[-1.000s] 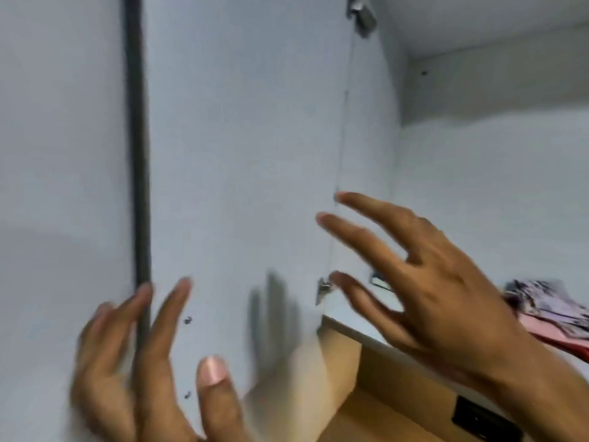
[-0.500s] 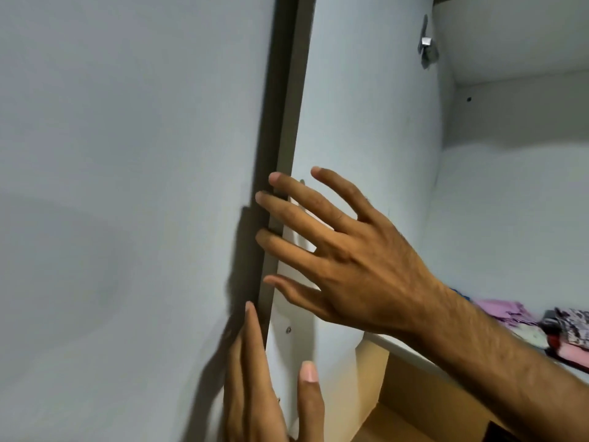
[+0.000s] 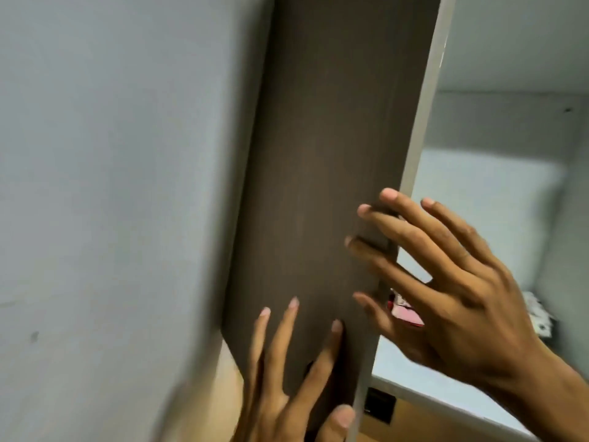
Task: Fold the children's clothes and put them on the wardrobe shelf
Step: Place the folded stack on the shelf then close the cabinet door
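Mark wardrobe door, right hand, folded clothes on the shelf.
wardrobe door [image 3: 318, 186], head view, dark outer face.
right hand [image 3: 471, 301], head view, back of the hand.
folded clothes [image 3: 406, 312], head view, pink patch showing between the fingers.

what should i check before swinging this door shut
1. Both hands empty: ok, left hand and right hand hold nothing.
2. Left hand flat on the door: ok.
3. Right fingers clear of the door's edge: not ok, they lie across it.
4. Clothes on the shelf: ok, some show behind the hand.
5. Clothes neatly folded: cannot tell, mostly hidden.
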